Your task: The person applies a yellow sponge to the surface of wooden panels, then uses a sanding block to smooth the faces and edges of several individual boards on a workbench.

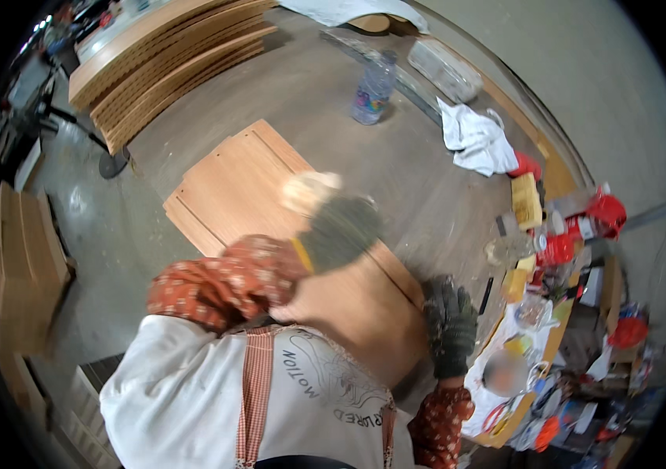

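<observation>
- Right hand (450, 328), gloved: grasping the near right edge of the wooden panel (270, 195) at centre bench (395, 148).
- Left hand (338, 232), gloved: pressing a pale pad (311, 190) on the panel; grip blurred, cannot tell.
- Step, judged: surface rubbing; next stroke needs steady bracing.
- Open room at 12 o'clock before the bottle (372, 87); clutter (560, 250) crowds 3 o'clock.

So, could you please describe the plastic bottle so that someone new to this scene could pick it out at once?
Start from the grey workbench top that carries the stack of wooden panels. Beyond the panels, toward the far edge, stands the clear plastic bottle, upright and alone, left of a crumpled white cloth. It is the only tall see-through thing there, with a colourful label band near its base.
</observation>
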`<state>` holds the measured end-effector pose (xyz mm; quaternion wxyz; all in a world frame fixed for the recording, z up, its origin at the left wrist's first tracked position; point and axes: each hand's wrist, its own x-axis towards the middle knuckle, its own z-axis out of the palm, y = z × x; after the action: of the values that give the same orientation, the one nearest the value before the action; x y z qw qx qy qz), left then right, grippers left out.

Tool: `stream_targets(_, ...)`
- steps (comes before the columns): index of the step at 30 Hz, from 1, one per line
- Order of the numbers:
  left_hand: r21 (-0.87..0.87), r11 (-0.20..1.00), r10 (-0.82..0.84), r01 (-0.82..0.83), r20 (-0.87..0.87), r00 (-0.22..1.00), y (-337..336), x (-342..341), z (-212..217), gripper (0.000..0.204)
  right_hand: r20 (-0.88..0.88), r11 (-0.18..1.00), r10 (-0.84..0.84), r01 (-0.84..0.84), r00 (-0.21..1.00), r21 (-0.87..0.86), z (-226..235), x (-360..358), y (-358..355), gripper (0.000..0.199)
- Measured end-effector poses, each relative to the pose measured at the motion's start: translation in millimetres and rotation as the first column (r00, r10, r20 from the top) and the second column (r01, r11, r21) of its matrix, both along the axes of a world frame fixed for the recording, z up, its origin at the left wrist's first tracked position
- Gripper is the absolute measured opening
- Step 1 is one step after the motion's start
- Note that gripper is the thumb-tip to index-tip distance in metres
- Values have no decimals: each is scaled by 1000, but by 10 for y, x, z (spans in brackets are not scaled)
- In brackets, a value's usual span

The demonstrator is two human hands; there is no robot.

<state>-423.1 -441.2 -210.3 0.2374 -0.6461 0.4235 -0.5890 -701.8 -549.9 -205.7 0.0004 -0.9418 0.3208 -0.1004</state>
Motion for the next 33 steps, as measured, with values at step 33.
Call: stream_targets(33, -337, 917, -260, -213, -910, 323, 1891, 1256, 340, 50, -179, 621, 712, -728, 679, -291, 804, 4052, 1126, 51)
